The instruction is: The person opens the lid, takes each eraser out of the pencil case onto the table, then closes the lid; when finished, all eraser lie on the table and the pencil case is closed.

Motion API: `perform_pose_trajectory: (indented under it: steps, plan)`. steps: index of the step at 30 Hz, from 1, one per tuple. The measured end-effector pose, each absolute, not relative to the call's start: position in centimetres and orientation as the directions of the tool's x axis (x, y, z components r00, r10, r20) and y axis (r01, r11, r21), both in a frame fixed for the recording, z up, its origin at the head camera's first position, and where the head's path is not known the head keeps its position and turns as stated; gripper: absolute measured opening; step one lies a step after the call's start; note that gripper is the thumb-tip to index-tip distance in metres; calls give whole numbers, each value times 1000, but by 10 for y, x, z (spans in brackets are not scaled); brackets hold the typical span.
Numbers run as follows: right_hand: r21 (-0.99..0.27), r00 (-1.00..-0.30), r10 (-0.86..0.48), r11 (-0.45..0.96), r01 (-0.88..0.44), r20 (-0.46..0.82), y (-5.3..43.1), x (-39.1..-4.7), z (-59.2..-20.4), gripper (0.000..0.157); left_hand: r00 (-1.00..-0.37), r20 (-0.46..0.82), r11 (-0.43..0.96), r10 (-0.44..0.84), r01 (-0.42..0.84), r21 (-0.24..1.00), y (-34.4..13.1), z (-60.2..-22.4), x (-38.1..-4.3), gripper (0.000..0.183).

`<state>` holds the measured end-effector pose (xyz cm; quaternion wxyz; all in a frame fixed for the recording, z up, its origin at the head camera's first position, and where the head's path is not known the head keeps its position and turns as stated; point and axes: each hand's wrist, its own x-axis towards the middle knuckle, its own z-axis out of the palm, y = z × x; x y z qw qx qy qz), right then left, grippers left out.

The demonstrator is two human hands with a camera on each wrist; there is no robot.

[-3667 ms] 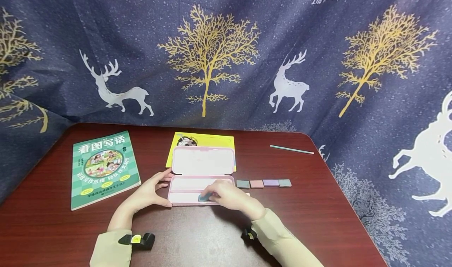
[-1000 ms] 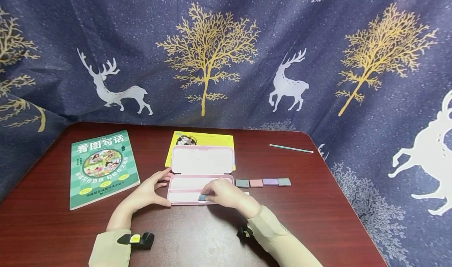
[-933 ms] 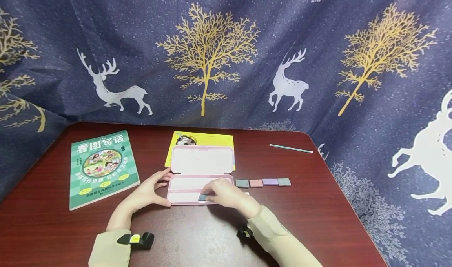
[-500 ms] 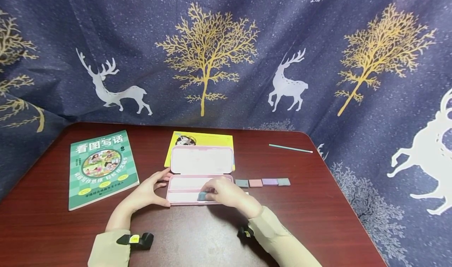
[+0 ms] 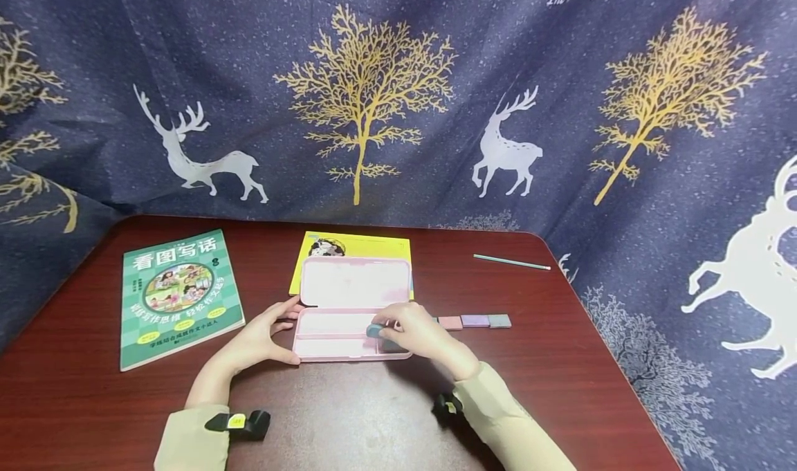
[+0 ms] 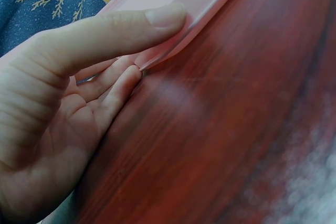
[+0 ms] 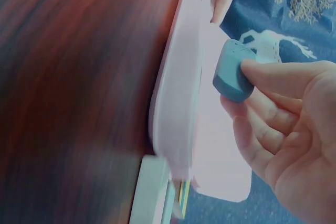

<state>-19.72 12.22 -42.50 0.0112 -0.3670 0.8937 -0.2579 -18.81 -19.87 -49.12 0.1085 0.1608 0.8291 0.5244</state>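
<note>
A pink pencil case (image 5: 330,348) lies with its lid raised, its white inside showing. My left hand (image 5: 264,336) grips the case's left end; in the left wrist view the thumb lies over the rim (image 6: 193,29) and the fingers are at the side. Between thumb and fingers my right hand (image 5: 416,330) pinches a teal eraser (image 5: 375,330), rounded and blocky in the right wrist view. It is over the case, apart from its floor. A dark greenish patch (image 5: 389,346) shows in the front right compartment, partly under the hand; I cannot tell what it is.
Pink (image 5: 451,323), purple (image 5: 475,321) and grey-green blocks (image 5: 499,321) line up right of the case. A yellow book (image 5: 367,245) is behind the lid, a green book (image 5: 180,298) to the left. A teal pencil (image 5: 512,261) lies at the back right.
My right hand has lifted the teal eraser from the front compartment and moved slightly right and back. It now covers the nearest block of the row. The left hand holds its place.
</note>
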Motion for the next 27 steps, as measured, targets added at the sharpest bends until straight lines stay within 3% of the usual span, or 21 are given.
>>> perform_pose_trajectory:
  steps: [6,27]
  plan:
    - [-489,-766,-615,618,-615,187,141,-198,-425,15,-924,-3,392,382,159,906,-199,-491,-188,111]
    - [-513,-840,-542,713,-478,29,212,-206,-423,12,-921,6,383,389,167,908,-198,-488,-186,111]
